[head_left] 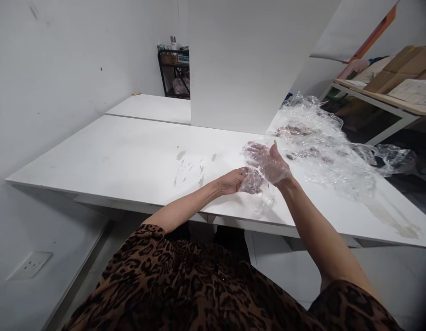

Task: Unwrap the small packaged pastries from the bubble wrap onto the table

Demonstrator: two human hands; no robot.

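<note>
Crinkled clear plastic film (252, 181) is between my two hands, just above the near part of the white table (137, 151). My left hand (233, 180) comes in from the left with its fingers closed on the film. Opposite it, my right hand (266, 160) is stretched out with the thumb raised. Thin see-through plastic lies over its palm and fingers; I cannot tell whether it is a bag or a loose sheet. Part of the film hangs down toward the table's front edge. My left fingertips are partly hidden in it.
A large heap of clear plastic wrap (323, 142) covers the table's right side, with darker things under it. A tall white panel (247, 64) stands behind. Cardboard (402, 69) lies on a side table at right, near another person's arm. A black shelf (174, 69) stands at the back.
</note>
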